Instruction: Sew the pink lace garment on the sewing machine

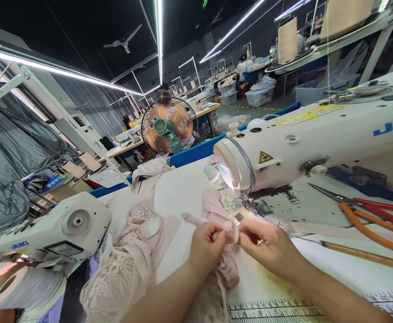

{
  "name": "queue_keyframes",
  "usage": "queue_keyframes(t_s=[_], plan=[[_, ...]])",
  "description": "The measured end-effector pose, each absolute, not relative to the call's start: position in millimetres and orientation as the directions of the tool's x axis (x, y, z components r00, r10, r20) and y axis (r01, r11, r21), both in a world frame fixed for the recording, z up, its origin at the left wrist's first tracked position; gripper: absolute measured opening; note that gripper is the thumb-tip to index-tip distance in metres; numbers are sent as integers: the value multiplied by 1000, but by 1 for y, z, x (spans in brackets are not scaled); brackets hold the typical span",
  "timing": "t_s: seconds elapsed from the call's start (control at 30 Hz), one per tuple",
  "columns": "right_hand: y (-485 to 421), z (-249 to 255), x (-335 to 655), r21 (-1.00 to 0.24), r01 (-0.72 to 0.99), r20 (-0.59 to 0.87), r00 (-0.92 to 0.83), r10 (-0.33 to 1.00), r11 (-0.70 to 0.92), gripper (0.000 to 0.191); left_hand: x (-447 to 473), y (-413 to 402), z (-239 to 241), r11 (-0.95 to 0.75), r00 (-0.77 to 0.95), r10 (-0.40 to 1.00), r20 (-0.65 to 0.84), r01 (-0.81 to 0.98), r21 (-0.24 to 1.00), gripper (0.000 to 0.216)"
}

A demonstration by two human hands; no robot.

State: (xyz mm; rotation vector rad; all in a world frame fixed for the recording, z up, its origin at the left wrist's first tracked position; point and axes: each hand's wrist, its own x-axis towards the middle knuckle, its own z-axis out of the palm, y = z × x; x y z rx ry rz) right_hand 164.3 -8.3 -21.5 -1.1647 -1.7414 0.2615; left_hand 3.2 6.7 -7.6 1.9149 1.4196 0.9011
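My left hand (pixel 207 244) and my right hand (pixel 267 244) meet in the middle of the white table, both pinching a narrow piece of pale pink fabric (pixel 232 233) between thumb and fingers. The piece belongs to a pale pink lace garment (pixel 129 264) that spreads to the left and hangs over the table's near edge. Just beyond my hands stands a white JUKI sewing machine (pixel 317 143), its lit needle area (pixel 235 204) a short way above the fabric.
Red- and orange-handled scissors (pixel 371 215) and a wooden-handled tool (pixel 358 253) lie right of my hands. A printed ruler (pixel 284 309) runs along the table's near edge. A second white machine (pixel 48 233) stands at the left, a fan (pixel 168 125) and other workstations behind.
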Motion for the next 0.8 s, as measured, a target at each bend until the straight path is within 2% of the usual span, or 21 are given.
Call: queue_keyframes(t_s=[0.1, 0.2, 0.43, 0.57, 0.67, 0.73, 0.8], plan=[[-8, -22, 167, -696, 528, 544, -55, 838, 486, 17, 3, 8, -6, -254, 191, 966, 174, 568, 783, 12], [-6, -26, 163, -679, 556, 498, -131, 857, 479, 19, 2, 7, -7, -290, 220, 955, 197, 569, 770, 11], [-5, -31, 157, -592, 618, 552, -155, 819, 517, 21, 1, 1, -11, -427, 352, 900, 256, 599, 678, 13], [-8, -26, 159, -616, 576, 570, -144, 809, 537, 20, 1, 4, -10, -391, 305, 919, 250, 624, 677, 12], [-8, -22, 166, -765, 409, 490, -132, 862, 498, 17, -1, 9, -10, -317, 226, 948, 223, 641, 699, 11], [-7, -21, 174, -888, 215, 383, -142, 913, 406, 15, -2, 12, -10, -288, 189, 958, 217, 630, 721, 12], [-6, -19, 182, -948, 31, 305, -205, 930, 317, 13, -3, 15, -9, -271, 166, 963, 215, 614, 741, 11]])
